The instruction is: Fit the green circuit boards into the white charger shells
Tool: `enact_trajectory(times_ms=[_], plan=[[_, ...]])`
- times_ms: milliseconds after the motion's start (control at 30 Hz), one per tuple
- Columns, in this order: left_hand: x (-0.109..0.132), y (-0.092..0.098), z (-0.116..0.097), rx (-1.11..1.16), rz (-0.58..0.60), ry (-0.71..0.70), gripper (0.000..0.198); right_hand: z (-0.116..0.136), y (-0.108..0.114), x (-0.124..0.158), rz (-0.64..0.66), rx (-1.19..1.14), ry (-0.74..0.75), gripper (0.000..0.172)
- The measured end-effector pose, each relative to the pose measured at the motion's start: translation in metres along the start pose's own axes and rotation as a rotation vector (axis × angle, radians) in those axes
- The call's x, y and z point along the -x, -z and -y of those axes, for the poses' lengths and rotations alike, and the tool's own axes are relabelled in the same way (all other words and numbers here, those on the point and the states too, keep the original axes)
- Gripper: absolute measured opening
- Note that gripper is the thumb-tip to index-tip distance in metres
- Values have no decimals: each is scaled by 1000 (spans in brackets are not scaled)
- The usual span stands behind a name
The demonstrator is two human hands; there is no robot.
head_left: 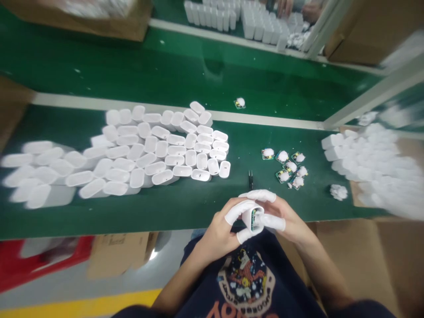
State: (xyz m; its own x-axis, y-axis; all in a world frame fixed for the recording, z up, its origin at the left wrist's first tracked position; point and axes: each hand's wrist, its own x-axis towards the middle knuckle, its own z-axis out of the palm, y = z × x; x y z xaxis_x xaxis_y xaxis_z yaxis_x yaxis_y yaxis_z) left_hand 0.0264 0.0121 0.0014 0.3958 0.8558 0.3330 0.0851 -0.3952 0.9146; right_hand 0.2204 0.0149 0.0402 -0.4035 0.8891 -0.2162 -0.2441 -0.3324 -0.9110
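Observation:
My left hand (217, 232) and my right hand (281, 216) together hold a small white plastic housing (254, 217) above the edge of the green bench, with white finger cots on several fingers. A green circuit board (253, 219) shows inside the housing's open end. Just beyond my fingers, black tweezers (251, 180) lie on the bench. Several small green circuit boards (284, 168) topped with white fluff lie to the right of the tweezers. A large group of empty white housings (165, 152) spreads to the left, and another (367, 163) lies at the right.
The green bench (245, 207) has a pale rail (179, 110) along its far side, beyond which lies a second green belt. A loose white tuft (338, 192) sits at the right. Further white housings and a co-worker's hands (286, 6) appear at the top. Cardboard and a red crate (43, 260) lie below the bench.

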Motion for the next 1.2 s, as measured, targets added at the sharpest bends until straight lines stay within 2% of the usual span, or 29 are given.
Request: enact_trajectory(times_ms=[167, 333, 467, 733, 900, 1000, 1100, 1200], plan=[[-1, -4, 5, 62, -6, 9, 47, -1, -4, 1, -103, 122, 42, 39], [-1, -4, 6, 118, -14, 41, 50, 1, 2, 1, 6, 67, 70, 40], [-1, -4, 8, 76, 10, 31, 50, 1, 4, 2, -18, 107, 71, 36], [-1, -3, 12, -4, 70, 26, 50, -9, 7, 4, -45, 192, 26, 47], [-3, -5, 15, 77, 132, 86, 46, -14, 16, 2, -40, 210, -24, 53], [-1, -9, 22, 149, 121, 127, 43, -15, 16, 2, -34, 221, -25, 59], [-3, -17, 28, 191, 22, 201, 47, -14, 11, 3, -56, 419, 22, 71], [-9, -20, 27, 109, -41, 267, 53, -7, 15, -5, -139, 799, 123, 69]])
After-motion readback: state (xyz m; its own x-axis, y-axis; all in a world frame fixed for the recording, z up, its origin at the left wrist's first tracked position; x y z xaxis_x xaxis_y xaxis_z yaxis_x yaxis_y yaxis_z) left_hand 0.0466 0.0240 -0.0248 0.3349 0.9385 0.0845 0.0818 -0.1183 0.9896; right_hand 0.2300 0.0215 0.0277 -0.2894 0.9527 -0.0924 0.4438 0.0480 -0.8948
